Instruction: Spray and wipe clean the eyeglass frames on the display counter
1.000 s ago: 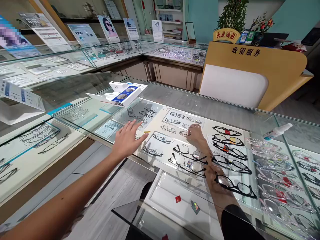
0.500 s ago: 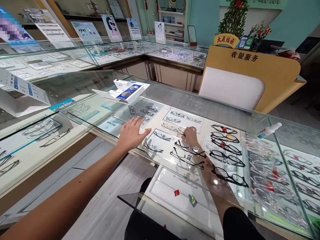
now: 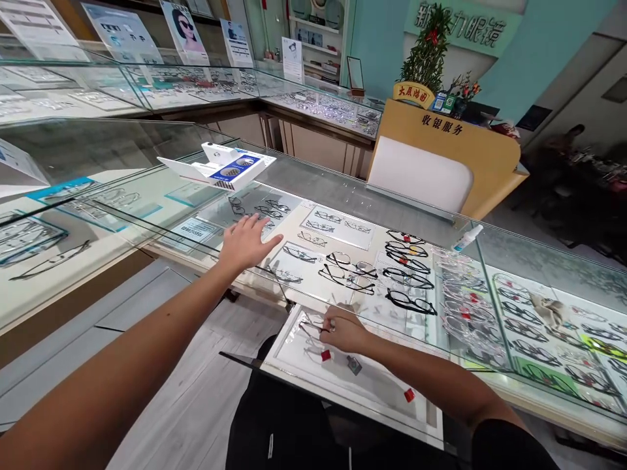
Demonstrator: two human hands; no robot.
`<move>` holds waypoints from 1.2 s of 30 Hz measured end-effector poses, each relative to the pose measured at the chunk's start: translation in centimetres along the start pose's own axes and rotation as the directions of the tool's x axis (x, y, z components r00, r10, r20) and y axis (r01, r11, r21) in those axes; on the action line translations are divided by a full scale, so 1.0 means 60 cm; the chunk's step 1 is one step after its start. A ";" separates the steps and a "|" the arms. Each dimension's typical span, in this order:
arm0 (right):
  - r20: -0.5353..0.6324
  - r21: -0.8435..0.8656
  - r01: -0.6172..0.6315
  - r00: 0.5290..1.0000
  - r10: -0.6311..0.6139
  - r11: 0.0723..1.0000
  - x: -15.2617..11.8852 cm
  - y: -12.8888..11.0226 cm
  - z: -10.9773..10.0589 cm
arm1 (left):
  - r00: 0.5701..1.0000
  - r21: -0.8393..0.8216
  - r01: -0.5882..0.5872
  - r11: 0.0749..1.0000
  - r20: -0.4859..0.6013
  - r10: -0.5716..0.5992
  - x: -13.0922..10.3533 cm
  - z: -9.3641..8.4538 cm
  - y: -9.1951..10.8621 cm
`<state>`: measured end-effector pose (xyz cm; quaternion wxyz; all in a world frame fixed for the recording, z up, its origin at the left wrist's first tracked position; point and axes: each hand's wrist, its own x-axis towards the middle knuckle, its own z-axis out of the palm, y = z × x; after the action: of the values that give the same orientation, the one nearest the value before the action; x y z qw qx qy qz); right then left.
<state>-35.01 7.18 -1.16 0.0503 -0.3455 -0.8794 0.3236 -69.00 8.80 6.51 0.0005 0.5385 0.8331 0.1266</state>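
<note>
The left hand (image 3: 247, 241) is spread palm down, apparently on the glass counter (image 3: 343, 189), gripping nothing, its forearm reaching in from the lower left. The right hand (image 3: 347, 331) comes in from the right, fingers curled in a pinch on thin-framed glasses (image 3: 311, 326) above the white tray (image 3: 386, 384), near a red tag (image 3: 326, 356). The handling seems to be mid-move; so slight a frame calls for a light grip.

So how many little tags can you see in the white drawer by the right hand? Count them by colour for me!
Red tags: 2
Grey tag: 1
Total I can see in the white drawer: 3
</note>
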 end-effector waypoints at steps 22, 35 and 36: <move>-0.134 -0.335 0.036 0.987 -0.085 0.942 0.057 -0.096 -0.428 | 1.000 0.004 -0.021 1.000 0.015 0.021 -0.002 -0.007 0.000; -0.249 -0.499 -0.014 0.960 -0.128 0.867 0.161 0.012 -0.299 | 1.000 0.009 -0.019 1.000 0.007 0.019 -0.003 -0.007 -0.001; -0.249 -0.497 -0.019 0.961 -0.122 0.868 0.161 0.013 -0.299 | 1.000 0.010 -0.017 1.000 0.007 0.017 -0.003 -0.008 0.000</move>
<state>-36.28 23.36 11.15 0.0891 -0.3642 -0.9264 0.0356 -69.01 8.52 6.94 -0.0003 0.5459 0.8291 0.1207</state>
